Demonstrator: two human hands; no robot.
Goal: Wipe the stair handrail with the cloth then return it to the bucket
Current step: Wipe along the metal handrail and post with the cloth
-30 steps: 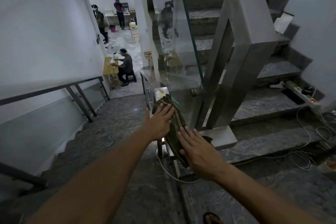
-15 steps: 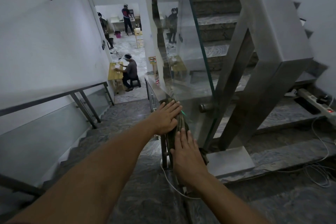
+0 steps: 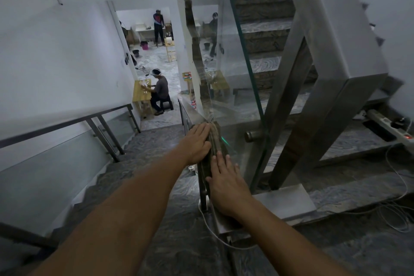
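Observation:
A dark olive cloth [image 3: 214, 143] is draped over the steel stair handrail [image 3: 190, 108], which runs down and away from me in the middle of the view. My left hand [image 3: 198, 142] lies flat on the cloth's left side, fingers together and pointing forward. My right hand [image 3: 226, 182] presses flat on the near part of the cloth, fingers spread slightly. Most of the cloth is hidden under both palms. No bucket shows near me.
A glass panel [image 3: 235, 87] and thick steel posts [image 3: 291, 105] rise just right of the rail. Stairs go down on the left past a wall rail [image 3: 67, 122]. White cables [image 3: 398, 213] and a power strip [image 3: 389, 127] lie on the right steps. People stand and sit in the room below.
Both hands have slid the cloth forward and down along the handrail. My view has moved closer to the glass panel and posts.

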